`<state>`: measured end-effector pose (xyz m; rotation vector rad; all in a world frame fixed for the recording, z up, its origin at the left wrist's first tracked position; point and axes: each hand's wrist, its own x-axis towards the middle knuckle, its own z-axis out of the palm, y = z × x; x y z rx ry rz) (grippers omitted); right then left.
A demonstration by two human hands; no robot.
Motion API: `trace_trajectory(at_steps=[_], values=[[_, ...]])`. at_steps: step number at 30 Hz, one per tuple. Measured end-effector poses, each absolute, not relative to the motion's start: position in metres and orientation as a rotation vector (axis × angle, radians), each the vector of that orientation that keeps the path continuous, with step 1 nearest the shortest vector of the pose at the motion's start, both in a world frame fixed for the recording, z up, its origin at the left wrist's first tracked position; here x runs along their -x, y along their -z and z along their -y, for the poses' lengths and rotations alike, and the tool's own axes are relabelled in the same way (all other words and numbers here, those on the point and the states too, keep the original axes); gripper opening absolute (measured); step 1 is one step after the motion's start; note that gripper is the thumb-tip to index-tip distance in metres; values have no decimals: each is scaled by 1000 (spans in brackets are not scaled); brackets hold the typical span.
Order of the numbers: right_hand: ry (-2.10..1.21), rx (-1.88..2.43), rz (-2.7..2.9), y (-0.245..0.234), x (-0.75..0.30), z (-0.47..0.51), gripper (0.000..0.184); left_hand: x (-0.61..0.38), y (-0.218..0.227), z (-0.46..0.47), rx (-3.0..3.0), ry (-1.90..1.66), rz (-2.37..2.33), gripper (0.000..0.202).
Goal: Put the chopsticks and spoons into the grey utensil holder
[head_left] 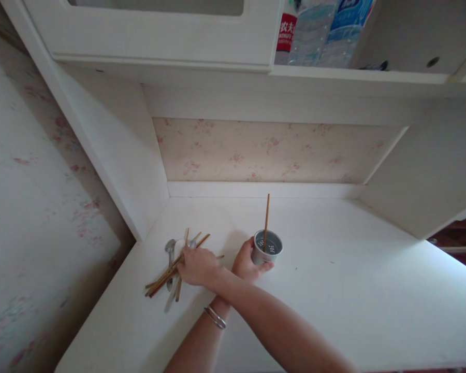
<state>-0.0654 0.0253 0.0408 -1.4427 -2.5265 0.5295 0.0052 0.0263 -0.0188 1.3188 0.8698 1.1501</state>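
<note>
My forearms cross, the right one over the left. My left hand (247, 262) is wrapped round the side of a grey metal utensil holder (267, 256) with holes in its bottom. One wooden chopstick (266, 220) stands in it, tilted slightly and reaching well above the rim. Over on the left, my right hand (199, 266) has its fingers closed on chopsticks (161, 282) in a loose pile; how many it grips is hidden. Metal spoons (170, 245) and a white spoon (179, 248) lie among the chopsticks, partly covered by the hand.
The white counter (334, 300) is bounded by a side panel (112, 134) on the left and another on the right. A cabinet (159, 41) overhangs it, with plastic bottles (310, 36) on an open shelf. Floral wallpaper (272, 150) covers the back.
</note>
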Motion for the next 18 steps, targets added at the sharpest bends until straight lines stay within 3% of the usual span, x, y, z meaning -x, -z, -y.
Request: trace_trajectory(at_steps=[12,18], values=[[-508,1414,2508,-33,79,-25,31,0,13,-24,-1367,-1055,-939,78],[-730,1256,2159,-61,56,-7,47,2,12,-25,-1395,-1060,-914,70]])
